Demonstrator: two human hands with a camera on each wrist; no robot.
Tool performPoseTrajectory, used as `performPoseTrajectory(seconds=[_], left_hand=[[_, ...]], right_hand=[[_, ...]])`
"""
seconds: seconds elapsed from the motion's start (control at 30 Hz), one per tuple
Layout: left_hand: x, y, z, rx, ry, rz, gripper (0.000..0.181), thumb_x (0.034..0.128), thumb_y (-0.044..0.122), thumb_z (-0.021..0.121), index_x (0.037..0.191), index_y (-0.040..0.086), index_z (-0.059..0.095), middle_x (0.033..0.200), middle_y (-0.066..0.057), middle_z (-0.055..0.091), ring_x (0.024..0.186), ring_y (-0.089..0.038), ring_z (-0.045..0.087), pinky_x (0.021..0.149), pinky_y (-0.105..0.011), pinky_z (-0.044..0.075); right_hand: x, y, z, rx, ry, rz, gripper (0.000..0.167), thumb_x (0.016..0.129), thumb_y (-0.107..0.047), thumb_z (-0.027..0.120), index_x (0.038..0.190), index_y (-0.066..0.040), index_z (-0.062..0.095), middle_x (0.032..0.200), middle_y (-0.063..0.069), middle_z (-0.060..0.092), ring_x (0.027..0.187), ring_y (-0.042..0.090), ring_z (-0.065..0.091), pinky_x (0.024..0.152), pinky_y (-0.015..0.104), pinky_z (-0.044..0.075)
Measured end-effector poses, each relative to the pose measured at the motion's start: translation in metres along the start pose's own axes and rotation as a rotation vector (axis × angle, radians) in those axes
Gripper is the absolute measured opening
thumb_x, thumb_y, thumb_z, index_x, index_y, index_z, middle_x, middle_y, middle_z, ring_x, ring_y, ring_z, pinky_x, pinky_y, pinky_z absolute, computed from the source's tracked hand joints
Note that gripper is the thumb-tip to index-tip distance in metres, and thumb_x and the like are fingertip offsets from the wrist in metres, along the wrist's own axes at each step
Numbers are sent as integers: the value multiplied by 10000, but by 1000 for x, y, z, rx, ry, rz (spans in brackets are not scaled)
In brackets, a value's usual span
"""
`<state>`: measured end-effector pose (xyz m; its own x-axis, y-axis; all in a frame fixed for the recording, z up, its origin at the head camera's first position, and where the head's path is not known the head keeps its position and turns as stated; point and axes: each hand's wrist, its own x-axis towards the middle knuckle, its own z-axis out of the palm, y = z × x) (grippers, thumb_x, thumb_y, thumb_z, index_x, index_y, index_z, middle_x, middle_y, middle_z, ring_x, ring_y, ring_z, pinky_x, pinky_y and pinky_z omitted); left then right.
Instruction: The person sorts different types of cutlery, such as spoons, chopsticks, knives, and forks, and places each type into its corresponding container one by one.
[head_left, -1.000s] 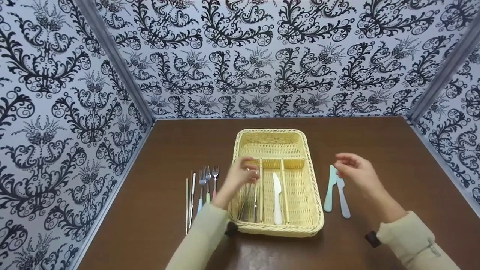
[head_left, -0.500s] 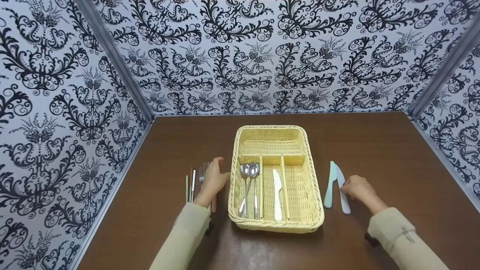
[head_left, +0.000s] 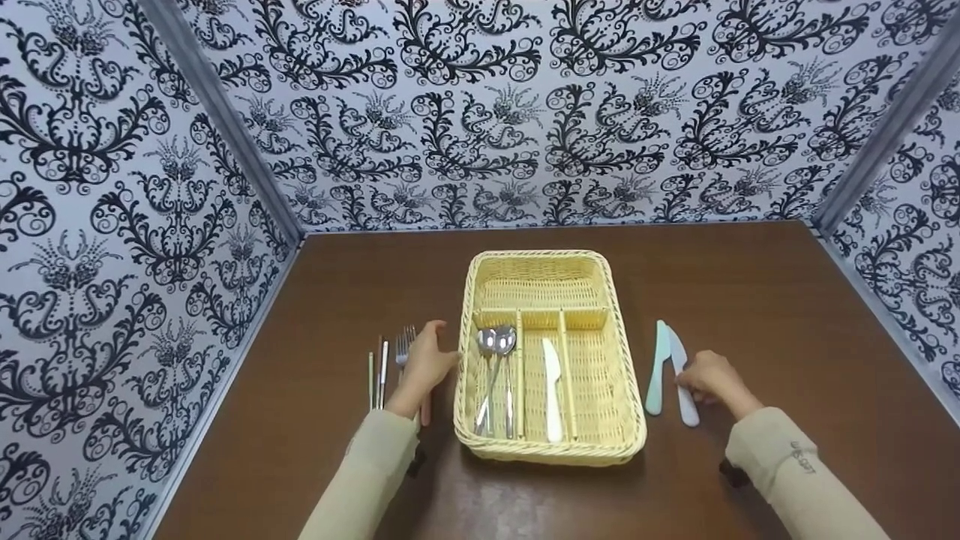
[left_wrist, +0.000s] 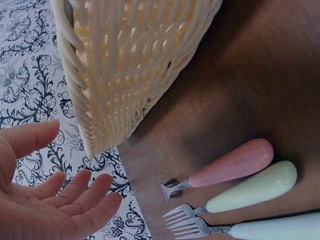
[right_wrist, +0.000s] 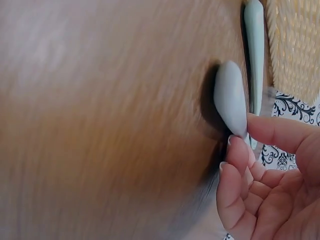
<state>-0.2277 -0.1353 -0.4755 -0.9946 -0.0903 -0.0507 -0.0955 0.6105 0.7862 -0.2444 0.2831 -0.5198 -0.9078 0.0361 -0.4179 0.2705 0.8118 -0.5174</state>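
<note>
My right hand [head_left: 711,376] pinches a pale blue knife [right_wrist: 231,100] between thumb and fingertips, right of the basket. Beside it lies a mint green knife [head_left: 657,382]. My left hand [head_left: 426,364] hovers by the basket's left side with fingers apart and nothing between them. Near that hand lie a pink-handled fork [left_wrist: 232,162], a green-handled fork [left_wrist: 252,192] and a blue-handled fork [left_wrist: 277,227]; in the head view the hand partly covers them. In the wicker basket [head_left: 551,452], several spoons [head_left: 504,341] occupy the left compartment and a white knife [head_left: 553,390] the middle one.
Chopsticks [head_left: 382,371] lie left of the forks on the brown table [head_left: 712,277]. Slim dividers separate the basket's front compartments, with a wide compartment across its back. Patterned wall panels [head_left: 510,142] enclose the table's back and sides.
My left hand has moved left, from over the basket's spoon compartment to the forks. My right hand has lowered towards me and now pinches the pale blue knife.
</note>
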Motion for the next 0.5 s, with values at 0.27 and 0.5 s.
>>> performPoseTrajectory(seconds=[0.27, 0.5], left_hand=[[-1, -1, -1, -15, -2, -6, 553, 794, 27, 647, 1288, -44, 408, 1271, -256, 473, 1169, -396, 450, 925, -468, 422], [-3, 0, -2, -31, -12, -9, 539, 798, 28, 639, 1287, -31, 418, 1246, -243, 492, 1123, -382, 481, 862, -443, 456]], right_hand=[[1, 2, -1, 64, -29, 30, 199, 792, -135, 624, 728, 33, 538, 589, 63, 519, 512, 155, 529, 481, 291, 485], [3, 4, 1, 133, -45, 34, 175, 780, -116, 619, 690, 0, 524, 537, 23, 491, 479, 122, 497, 472, 263, 466]])
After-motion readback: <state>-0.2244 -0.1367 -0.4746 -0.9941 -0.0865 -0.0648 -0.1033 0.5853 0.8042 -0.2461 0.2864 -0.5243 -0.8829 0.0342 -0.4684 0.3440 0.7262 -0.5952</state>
